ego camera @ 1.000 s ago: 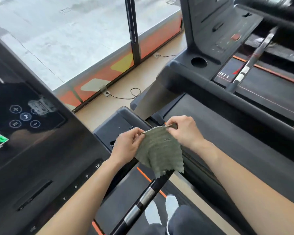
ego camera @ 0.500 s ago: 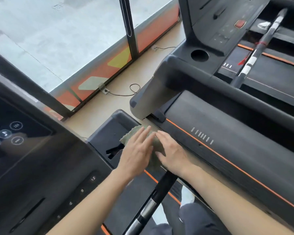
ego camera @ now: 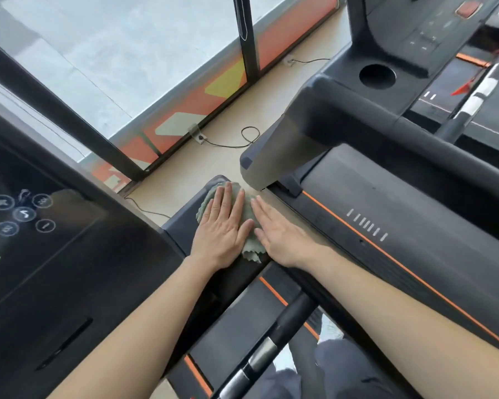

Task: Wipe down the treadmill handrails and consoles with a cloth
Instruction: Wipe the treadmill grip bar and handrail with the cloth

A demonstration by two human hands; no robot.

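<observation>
A grey-green cloth [ego camera: 251,249] with a wavy edge lies spread on the dark right-hand arm [ego camera: 182,226] of the treadmill console. My left hand [ego camera: 222,228] presses flat on top of it, fingers straight and together. Beside it, my right hand [ego camera: 280,234] also lies flat, its fingers resting on the cloth's right edge. Neither hand grips the cloth. The console's dark touchscreen [ego camera: 41,226] fills the left. A black handrail [ego camera: 285,321] with silver sensor bands runs down below my hands.
The neighbouring treadmill stands to the right, with a thick black handrail [ego camera: 415,133], a cup holder [ego camera: 377,76] and its console [ego camera: 415,24]. A cable [ego camera: 242,139] loops on the beige floor by the window. A black window post [ego camera: 244,33] rises behind.
One second ago both hands held the cloth up by its top corners. They then laid it on the console arm and now press flat on it, slightly farther forward.
</observation>
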